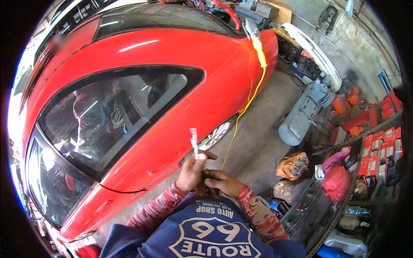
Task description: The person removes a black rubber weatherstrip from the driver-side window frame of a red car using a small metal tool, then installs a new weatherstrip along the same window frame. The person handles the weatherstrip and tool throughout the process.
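Observation:
My left hand point(191, 171) is closed in front of my chest. Its thumb presses on a slim whitish tube-like piece with red ends point(194, 141), which sticks up past the fingers; its exact kind is unclear. Close beside it, my right hand point(225, 183) has its fingers curled around a small dark part point(202, 185), mostly hidden between the two hands. Whether that part and the whitish piece are joined cannot be made out. Both hands hold these things in the air, next to the side of a red car point(172, 107).
A yellow work lamp point(259, 50) hangs at the car's end, its yellow cord point(238, 131) trailing down towards my hands. To the right are a grey tank point(297, 119), an orange bag point(292, 166), a red plastic bag point(337, 184) and shelves with red boxes point(373, 158).

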Available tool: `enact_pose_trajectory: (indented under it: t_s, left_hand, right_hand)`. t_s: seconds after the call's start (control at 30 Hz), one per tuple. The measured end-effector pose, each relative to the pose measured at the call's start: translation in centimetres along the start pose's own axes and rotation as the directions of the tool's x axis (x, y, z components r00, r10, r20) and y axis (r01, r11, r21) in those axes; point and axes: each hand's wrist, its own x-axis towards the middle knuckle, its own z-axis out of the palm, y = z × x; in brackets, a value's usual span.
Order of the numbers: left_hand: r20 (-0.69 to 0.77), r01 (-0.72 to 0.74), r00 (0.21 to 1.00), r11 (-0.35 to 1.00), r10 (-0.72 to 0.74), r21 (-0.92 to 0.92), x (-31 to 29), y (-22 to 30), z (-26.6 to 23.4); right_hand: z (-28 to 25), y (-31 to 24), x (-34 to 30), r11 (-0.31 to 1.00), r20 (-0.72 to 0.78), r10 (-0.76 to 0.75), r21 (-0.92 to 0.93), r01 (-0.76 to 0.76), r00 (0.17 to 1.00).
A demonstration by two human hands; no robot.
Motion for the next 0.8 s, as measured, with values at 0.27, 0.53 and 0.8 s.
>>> enact_pose_trajectory:
  t_s: [0.27,0.53,0.8]
  left_hand:
    - [0.541,0.131,0.792,0.943,-0.285,0.306,11.4,-1.5,12.4]
    - [0.871,0.190,0.422,0.964,-0.252,0.186,22.2,-6.8,22.0]
    - [0.806,0.363,0.511,0.925,-0.299,0.113,43.6,-8.4,26.5]
  right_hand:
    - [-5.3,-0.6,-8.1,0.914,-0.613,-0.296,0.041,0.404,0.732]
    - [-15.7,-2.5,-15.0,0.943,-0.849,-0.158,0.022,0.333,0.504]
    - [-37.1,-17.8,-12.5,0.943,-0.725,-0.186,-0.321,-0.086,0.663]
